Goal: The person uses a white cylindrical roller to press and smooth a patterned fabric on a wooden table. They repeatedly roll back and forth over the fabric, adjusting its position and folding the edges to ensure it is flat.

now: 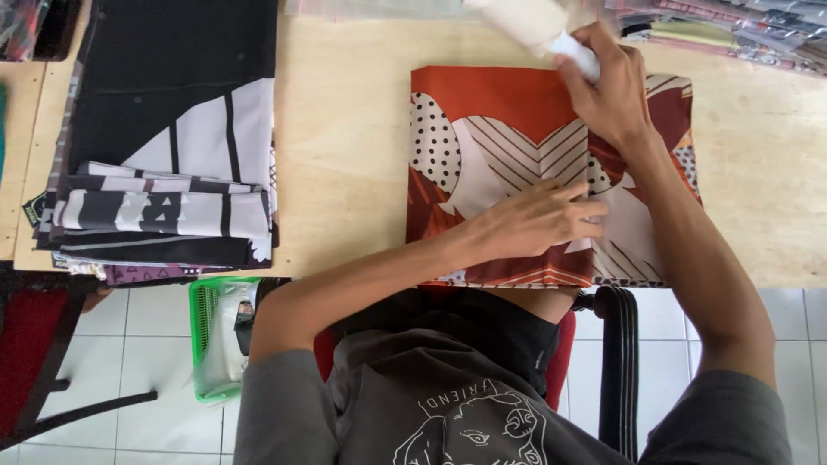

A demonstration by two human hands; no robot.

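Grey shirt [448, 413] with a line drawing on the chest fills the bottom of the head view, and both bare forearms reach out from it over a pale wooden table [345, 155]. On the table, just past the near edge, lies a folded patterned cloth [508, 138] in rust red, cream and brown, with dots and chevrons. Left hand [538, 220] rests flat on the cloth's lower middle, fingers stretched and close together, holding nothing and pressing down. Right hand [607, 90] is at the cloth's far right corner, curled around a white roller-like object [551, 34] whose exact kind I cannot tell; its white tip pokes out beside the knuckles. Right arm runs long and nearly straight, the left bends sharply at the elbow. To do this well, I judge the flat palm should keep the fold pinned while the other hand works evenly. Folded black-and-white cloths [164, 207] sit well apart to the left, and a green basket [215, 336] stands on the tiled floor.
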